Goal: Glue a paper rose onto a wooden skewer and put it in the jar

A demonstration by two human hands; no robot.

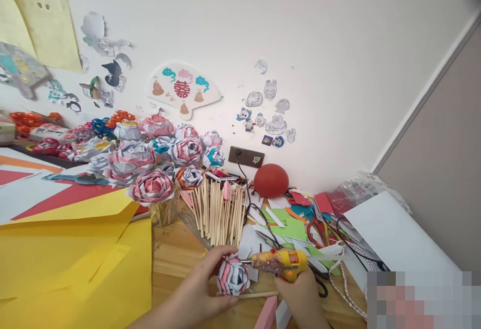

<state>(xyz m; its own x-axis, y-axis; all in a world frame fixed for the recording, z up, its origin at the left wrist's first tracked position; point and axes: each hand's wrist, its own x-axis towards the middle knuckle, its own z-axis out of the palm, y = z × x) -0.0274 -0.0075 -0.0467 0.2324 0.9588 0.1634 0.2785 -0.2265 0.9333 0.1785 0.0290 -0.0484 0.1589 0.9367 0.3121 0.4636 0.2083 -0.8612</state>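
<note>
My left hand (pixel 206 283) curls around a pink and white folded-paper flower (pixel 233 277), thumb at its lower edge and fingers at its top. In my right hand (pixel 302 296) is a yellow hot glue gun (pixel 280 263), its metal nozzle pointing left. The nozzle tip meets the flower's upper right edge; whether it touches I cannot tell. A thin wooden stick (pixel 258 294) lies to the right of the flower. Just below, a pink paper strip (pixel 266 314) and a white strip (pixel 283 315) lie on the wooden table (pixel 169 264).
Bundled wooden sticks (pixel 221 211) stand behind my hands. Finished paper flowers (pixel 153 186) crowd the left back, beside yellow paper sheets (pixel 75 259). A red balloon (pixel 271 180) rests by the wall socket (pixel 246 156). Red-handled scissors (pixel 318 226), paper scraps (pixel 287 226) and cords lie to the right.
</note>
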